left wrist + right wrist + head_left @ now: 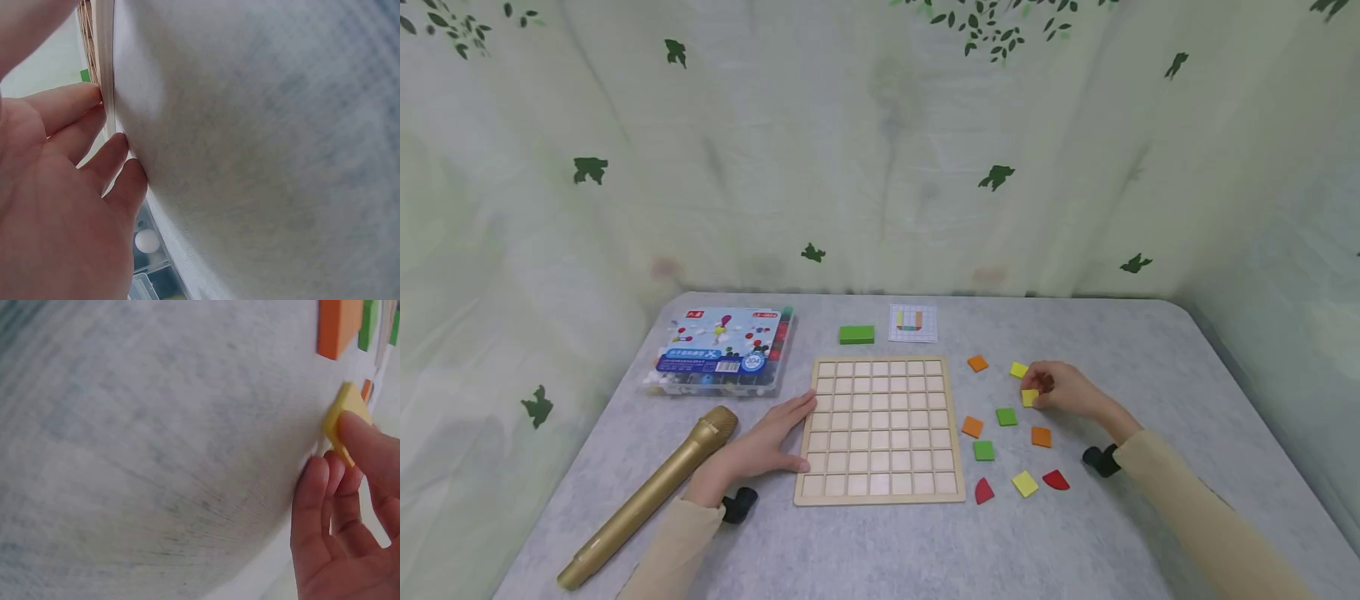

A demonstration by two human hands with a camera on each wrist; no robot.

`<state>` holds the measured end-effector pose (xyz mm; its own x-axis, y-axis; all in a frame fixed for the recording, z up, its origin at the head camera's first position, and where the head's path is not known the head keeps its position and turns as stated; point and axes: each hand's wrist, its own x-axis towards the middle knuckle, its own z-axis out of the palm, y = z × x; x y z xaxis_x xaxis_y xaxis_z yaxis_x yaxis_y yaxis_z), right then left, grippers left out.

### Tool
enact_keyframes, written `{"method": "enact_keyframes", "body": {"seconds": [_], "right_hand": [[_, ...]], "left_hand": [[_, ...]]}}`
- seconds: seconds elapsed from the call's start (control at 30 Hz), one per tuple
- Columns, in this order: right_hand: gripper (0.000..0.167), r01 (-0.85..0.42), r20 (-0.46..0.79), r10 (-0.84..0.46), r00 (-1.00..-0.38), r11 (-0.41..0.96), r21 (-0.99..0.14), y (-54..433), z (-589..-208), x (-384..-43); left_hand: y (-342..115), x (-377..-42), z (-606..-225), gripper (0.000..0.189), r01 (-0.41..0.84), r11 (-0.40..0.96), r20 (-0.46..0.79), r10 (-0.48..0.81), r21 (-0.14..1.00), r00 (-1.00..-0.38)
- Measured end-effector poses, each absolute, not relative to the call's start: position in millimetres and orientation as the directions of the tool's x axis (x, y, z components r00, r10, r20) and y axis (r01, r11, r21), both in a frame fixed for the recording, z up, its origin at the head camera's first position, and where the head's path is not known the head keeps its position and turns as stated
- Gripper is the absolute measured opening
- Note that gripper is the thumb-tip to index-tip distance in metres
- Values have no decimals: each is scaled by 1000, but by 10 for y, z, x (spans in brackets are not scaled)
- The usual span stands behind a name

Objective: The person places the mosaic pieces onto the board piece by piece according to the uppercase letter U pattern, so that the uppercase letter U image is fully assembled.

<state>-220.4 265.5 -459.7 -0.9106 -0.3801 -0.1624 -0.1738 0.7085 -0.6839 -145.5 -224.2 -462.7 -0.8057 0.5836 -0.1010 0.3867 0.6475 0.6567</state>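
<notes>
A wooden grid board point(880, 431) with bare square cells lies flat on the table. My left hand point(767, 443) rests against its left edge, fingertips and thumb touching the frame with the fingers fairly straight; the left wrist view shows the fingertips point(90, 97) at the board's side. To the right of the board, my right hand point(1070, 390) pinches a yellow square tile point(345, 415) between thumb and fingers, close over the table. Around it lie another yellow tile point(1018, 369), a green tile point(1007, 417) and an orange tile point(1041, 437).
Red quarter-round pieces point(1056, 480) and more square tiles lie right of the board. Behind it are a green block point(857, 335) and a small pattern card point(913, 323). A plastic case point(722, 352) and a gold microphone point(647, 498) are on the left.
</notes>
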Motion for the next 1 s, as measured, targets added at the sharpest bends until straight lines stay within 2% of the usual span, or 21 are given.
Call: {"method": "enact_keyframes", "body": {"seconds": [0.27,0.6,1.0], "right_hand": [[10,-102,-175,-391,-904,594,-798,2651,-4525,-2201],[16,-11,-227,-405,-885,507,-862,2249,-4434,-2305],[12,-68,-192,-537,-821,427,-902,1514,-4322,-2490]], "left_hand": [[-2226,-1457,-4630,93,384,662,-110,577,644,-810],[-2229,-1448,-4632,94,369,669,-120,566,646,-816],[-2228,-1461,-4627,94,366,667,-124,567,649,-814]]}}
